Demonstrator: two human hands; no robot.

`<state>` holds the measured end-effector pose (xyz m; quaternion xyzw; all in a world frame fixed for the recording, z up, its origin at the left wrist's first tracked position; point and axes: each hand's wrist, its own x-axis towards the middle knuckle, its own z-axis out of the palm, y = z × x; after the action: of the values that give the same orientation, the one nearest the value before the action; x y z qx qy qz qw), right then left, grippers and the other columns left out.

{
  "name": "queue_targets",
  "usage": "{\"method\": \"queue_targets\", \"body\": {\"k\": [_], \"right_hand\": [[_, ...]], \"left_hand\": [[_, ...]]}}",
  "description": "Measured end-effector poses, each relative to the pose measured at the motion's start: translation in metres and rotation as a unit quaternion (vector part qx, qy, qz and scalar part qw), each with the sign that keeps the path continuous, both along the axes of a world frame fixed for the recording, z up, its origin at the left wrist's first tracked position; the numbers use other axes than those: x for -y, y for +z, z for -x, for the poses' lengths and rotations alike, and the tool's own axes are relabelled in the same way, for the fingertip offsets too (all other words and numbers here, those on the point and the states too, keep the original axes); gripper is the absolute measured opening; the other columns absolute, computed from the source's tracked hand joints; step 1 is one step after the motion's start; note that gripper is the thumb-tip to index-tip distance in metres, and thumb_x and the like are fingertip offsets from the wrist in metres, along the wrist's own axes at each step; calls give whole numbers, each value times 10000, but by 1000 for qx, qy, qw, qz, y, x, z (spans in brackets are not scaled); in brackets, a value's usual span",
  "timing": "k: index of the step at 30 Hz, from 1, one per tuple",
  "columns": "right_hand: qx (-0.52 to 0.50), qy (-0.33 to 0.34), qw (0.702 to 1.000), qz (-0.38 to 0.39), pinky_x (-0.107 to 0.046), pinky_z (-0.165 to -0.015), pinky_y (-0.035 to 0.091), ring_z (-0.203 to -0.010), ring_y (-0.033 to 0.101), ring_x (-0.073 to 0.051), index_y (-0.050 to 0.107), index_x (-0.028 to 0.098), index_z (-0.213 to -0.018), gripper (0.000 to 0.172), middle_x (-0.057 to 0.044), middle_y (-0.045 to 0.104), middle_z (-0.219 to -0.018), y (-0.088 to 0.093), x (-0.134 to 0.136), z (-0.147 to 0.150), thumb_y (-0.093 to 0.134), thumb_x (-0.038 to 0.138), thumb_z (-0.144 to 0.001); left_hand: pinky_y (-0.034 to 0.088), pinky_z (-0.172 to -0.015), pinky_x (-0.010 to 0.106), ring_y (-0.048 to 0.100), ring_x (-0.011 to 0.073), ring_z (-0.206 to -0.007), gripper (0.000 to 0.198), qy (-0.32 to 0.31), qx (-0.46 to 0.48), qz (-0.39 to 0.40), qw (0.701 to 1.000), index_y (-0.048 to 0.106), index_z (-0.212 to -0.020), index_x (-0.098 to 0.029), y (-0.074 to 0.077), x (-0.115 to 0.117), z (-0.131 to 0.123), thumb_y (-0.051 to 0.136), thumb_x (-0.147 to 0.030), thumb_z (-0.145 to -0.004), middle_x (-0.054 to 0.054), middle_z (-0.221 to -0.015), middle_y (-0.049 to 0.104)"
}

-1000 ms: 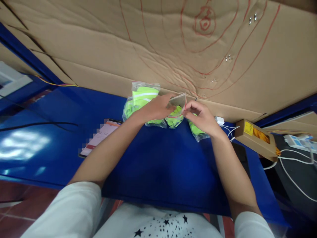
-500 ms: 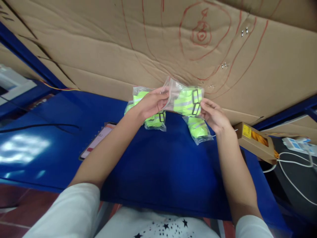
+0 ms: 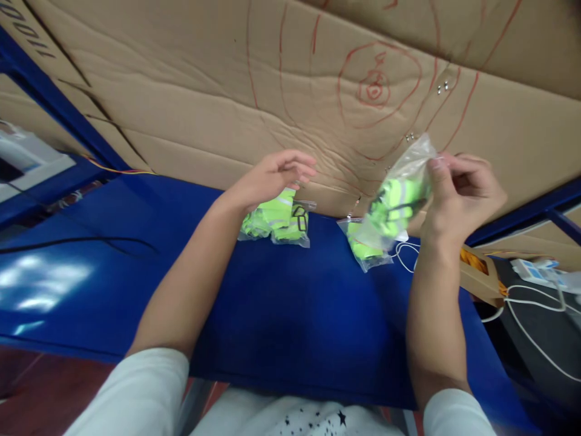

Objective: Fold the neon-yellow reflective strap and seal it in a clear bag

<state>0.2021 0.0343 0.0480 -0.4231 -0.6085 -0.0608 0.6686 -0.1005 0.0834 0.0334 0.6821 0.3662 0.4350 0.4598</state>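
My right hand [image 3: 463, 188] pinches the top edge of a clear bag with a neon yellow-green strap [image 3: 394, 203] inside; the bag hangs tilted and slightly blurred. Below it, another bagged yellow-green strap [image 3: 363, 242] lies on the blue table [image 3: 308, 315]. My left hand [image 3: 276, 172] holds nothing, its fingers apart, just above a group of bagged yellow-green straps [image 3: 276, 212] at the table's back edge. A black buckle shows through one of those bags.
Behind the table stands a cardboard panel [image 3: 181, 97] with red drawn lines. An open-windowed cardboard box [image 3: 483, 275], white cables and a power strip [image 3: 544, 272] are at the right. A black cable [image 3: 82, 240] crosses the left side.
My left hand has let go of the bag and moved left. My right hand has carried the bag to the right, where it now hangs tilted. The phone on the left is no longer visible.
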Motion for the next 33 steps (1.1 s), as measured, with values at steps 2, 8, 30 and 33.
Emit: {"method": "queue_targets", "body": {"k": [2,8,30,33], "right_hand": [[41,29,996,73,-394,-797,534,-848,662,-222,802,259,-890,157,-60,731,-899,3,4,0,784,415,-889],[43,35,997,50,-339,-796,530,-864,686,-188,778,194,-970,210,-51,758,-937,7,0,22,718,392,-936],[178,8,981,74,-366,-904,536,-940,673,-195,769,204,-1077,298,-63,739,-1010,-5,-22,39,543,397,-1062],[154,-11,987,35,-347,-821,527,-884,661,-185,764,240,-1102,297,-51,730,-1042,1,-10,42,546,437,-1063]], "left_hand": [[538,-871,270,712,186,-1074,244,-5,-20,-22,1000,711,-1185,-187,0,1,-2,636,-228,-957,91,-1207,755],[534,-870,275,713,182,-1033,403,-109,-88,-49,989,629,-1353,-213,-9,6,-15,644,-309,-962,93,-1215,741],[523,-997,410,601,342,-1274,1236,-12,-110,-10,994,197,-1621,-265,-37,6,-46,934,-468,-650,187,-1499,500],[384,-1206,536,385,424,-1515,1400,-110,-107,-21,988,10,-1669,-287,-40,6,-47,942,-467,-639,195,-1690,264]]}}
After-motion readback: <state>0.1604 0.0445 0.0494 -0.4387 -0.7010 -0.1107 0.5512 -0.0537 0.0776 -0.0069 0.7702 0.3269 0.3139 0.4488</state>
